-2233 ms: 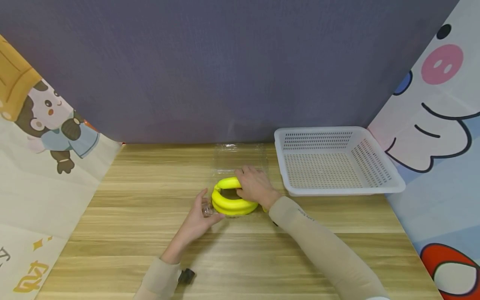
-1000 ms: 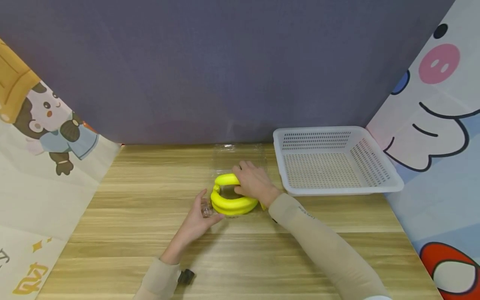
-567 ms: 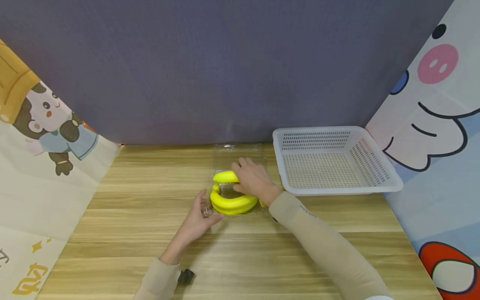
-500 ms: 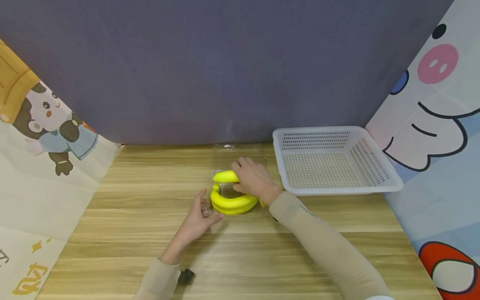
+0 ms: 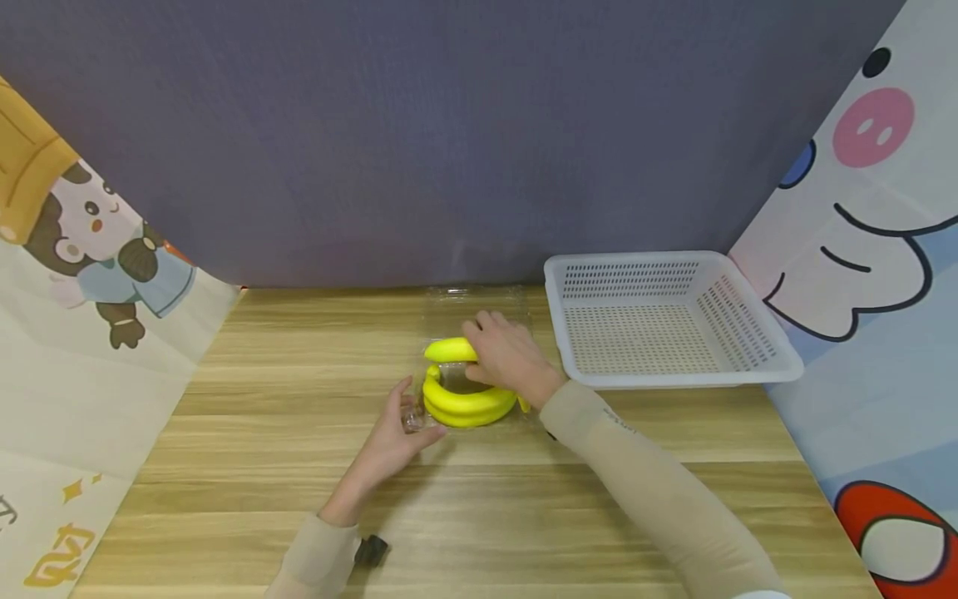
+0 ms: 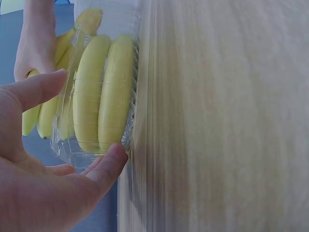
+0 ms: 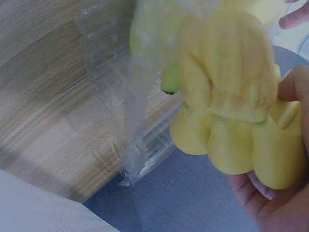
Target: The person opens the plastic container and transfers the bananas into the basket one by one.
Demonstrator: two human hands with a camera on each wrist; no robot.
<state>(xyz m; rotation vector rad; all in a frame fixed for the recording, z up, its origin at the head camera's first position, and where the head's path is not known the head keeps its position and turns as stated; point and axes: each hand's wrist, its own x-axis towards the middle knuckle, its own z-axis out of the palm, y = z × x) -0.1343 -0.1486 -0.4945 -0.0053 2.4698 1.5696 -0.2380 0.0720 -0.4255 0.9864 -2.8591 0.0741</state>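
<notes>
A bunch of yellow bananas (image 5: 470,406) curves round inside a clear plastic clamshell box (image 6: 70,152), whose see-through lid (image 5: 460,309) lies folded back behind it. My left hand (image 5: 391,434) grips the box's left end, thumb on the upper rim and a fingertip low on the side. From above, my right hand (image 5: 509,358) holds the bunch, its fingers round the far banana (image 5: 449,350). That far banana stands apart from the near ones at its left end. In the right wrist view, the thick joined stem (image 7: 231,72) faces the camera.
A white perforated basket (image 5: 674,378) stands at the back right, close to the right forearm. Behind is a dark grey partition (image 5: 449,150), with cartoon-printed panels on both sides. The table (image 5: 299,366) has a wood-grain top.
My right hand has shifted slightly away from the person with the far banana, whose left end has come apart from the near bananas. The left hand stays in place on the box.
</notes>
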